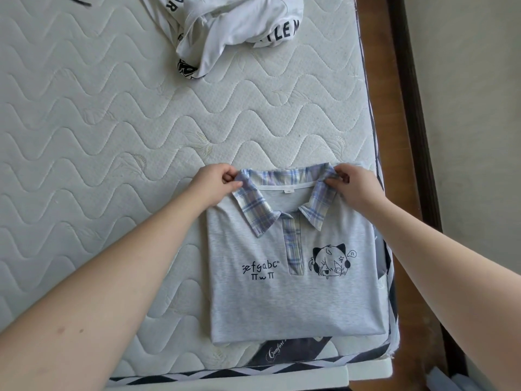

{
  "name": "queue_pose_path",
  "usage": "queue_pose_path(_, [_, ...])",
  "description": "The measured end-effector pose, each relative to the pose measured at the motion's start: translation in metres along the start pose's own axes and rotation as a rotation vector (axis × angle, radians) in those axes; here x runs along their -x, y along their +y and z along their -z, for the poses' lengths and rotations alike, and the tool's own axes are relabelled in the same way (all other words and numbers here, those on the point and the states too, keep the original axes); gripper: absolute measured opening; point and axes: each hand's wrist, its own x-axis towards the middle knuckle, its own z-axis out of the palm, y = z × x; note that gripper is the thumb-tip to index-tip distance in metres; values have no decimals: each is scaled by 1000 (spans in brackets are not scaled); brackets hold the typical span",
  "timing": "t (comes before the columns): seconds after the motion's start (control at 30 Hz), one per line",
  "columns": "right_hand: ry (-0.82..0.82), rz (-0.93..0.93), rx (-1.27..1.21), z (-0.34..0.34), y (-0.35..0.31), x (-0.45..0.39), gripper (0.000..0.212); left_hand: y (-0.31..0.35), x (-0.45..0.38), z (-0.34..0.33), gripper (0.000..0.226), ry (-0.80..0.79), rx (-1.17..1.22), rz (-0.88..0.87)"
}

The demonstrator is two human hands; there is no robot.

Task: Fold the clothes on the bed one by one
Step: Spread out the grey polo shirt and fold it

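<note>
A grey polo shirt [293, 294] with a blue plaid collar lies folded into a rectangle near the mattress's front right corner, front side up, with a cartoon cat print and black lettering. My left hand [214, 182] pinches the left end of the collar. My right hand [352, 184] pinches the right end of the collar. A crumpled white garment [234, 32] with black lettering lies unfolded at the far middle of the bed.
The quilted white mattress [98, 136] fills the left and centre. Its right edge meets a brown wooden bed frame [377, 80] and a pale floor beyond. The mattress's front edge with dark patterned trim [225, 371] is close to me.
</note>
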Motion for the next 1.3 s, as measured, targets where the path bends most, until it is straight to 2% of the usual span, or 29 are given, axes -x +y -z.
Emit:
queue_pose_path(0.17, [33,-46,48,2,-6,12,33,7,10,-14,15,173,-119,-63])
queue_pose_path(0.27, [110,-14,158,5,-14,29,37,14,21,-12,26,329,-259,-173])
queue_pose_path(0.33, [148,-5,189,10,-20,45,37,18,33,-9,33,361,-369,-245])
queue_pose_path(0.43, [144,13,233,23,-32,78,40,27,60,-1,35,312,-514,-306])
queue_pose_path(0.57, [117,133,361,48,-52,134,45,49,115,21,43,260,-694,-386])
queue_pose_path(0.67, [139,226,464,68,-67,183,50,71,166,35,51,252,-772,-372])
queue_pose_path(0.87, [155,326,586,102,-97,274,62,120,287,54,64,271,-819,-310])
queue_pose_path(1.07, [214,398,575,134,-127,347,58,164,403,49,68,362,-773,-232])
queue_pose_path(1.3, [234,485,575,142,-159,401,57,160,464,62,71,356,-857,-247])
